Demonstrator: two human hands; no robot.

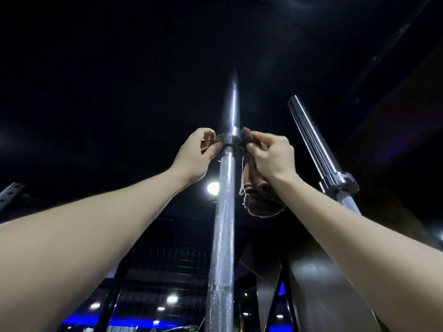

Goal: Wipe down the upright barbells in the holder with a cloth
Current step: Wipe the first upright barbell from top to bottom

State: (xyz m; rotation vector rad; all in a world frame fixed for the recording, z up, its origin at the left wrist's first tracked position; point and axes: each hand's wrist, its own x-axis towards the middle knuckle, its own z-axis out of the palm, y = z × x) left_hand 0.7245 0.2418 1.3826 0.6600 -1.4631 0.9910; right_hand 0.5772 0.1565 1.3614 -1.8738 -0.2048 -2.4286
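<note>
Knurled steel barbell (224, 212), cloth (260, 200) at collar

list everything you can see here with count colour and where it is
barbell being wiped: one, silver with knurled shaft, upright at centre, cloth wrapped behind its collar
second barbell: one, shiny chrome, upright and leaning at right, untouched
cloth: one, brownish red, held at the centre bar's collar, loose end hanging right of the shaft
ceiling lights: several, white, one behind the centre bar, more low down
blue light strip: one, blue, along the bottom
wire mesh panel: one, dark, low centre-left
perforated metal post: one, grey, left edge
left hand: one, pinches the cloth left of the collar
right hand: one, grips the cloth right of the collar
</note>
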